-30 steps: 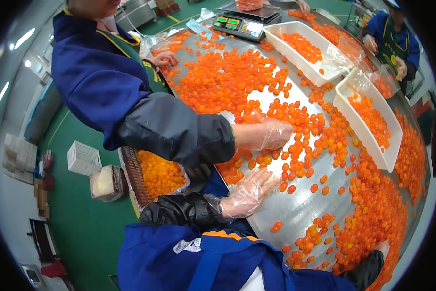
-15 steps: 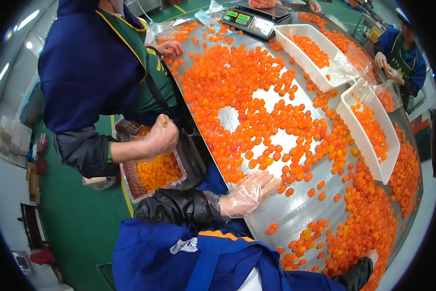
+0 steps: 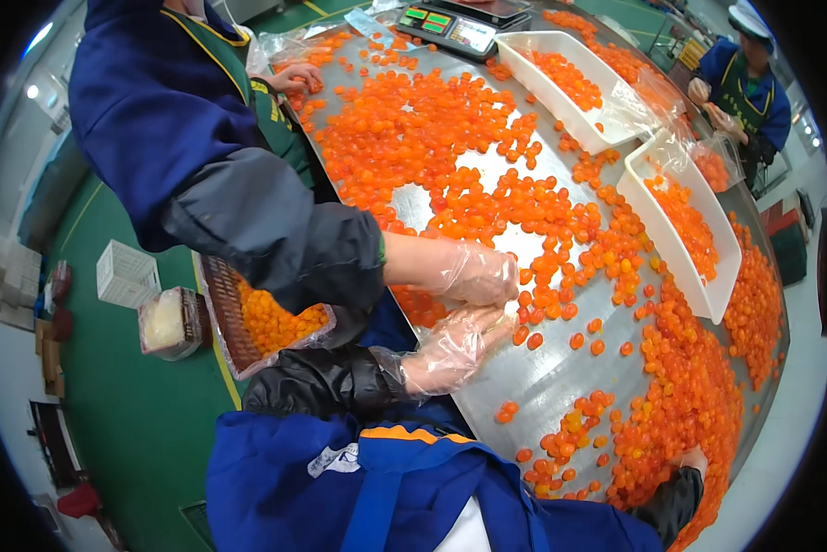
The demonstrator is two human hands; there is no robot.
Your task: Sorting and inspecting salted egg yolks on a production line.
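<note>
Orange-red cherry tomatoes (image 3: 404, 120) lie spread over the metal table (image 3: 524, 391). My left hand (image 3: 452, 351), in a clear plastic glove, rests low over the table's near left edge. Its fingers are stretched out beside the loose tomatoes, and I see nothing held in it. A co-worker's gloved hand (image 3: 478, 273) sits just beyond, close against my fingertips and partly hiding them. My right hand (image 3: 695, 460) is at the heap of tomatoes (image 3: 676, 396) on the right; only its back shows, and its fingers are hidden.
White trays (image 3: 560, 92) (image 3: 685, 225) hold more tomatoes at the far right. Behind them stands a scale (image 3: 455, 32). The co-worker (image 3: 146, 120) leans in from the left above a lined crate (image 3: 220, 304) of yellower tomatoes. Another person (image 3: 749, 87) stands across the table.
The co-worker's near hand has swung from above the crate to the table, right by my left hand. The view has shifted slightly; my own hands stay nearly in place.
</note>
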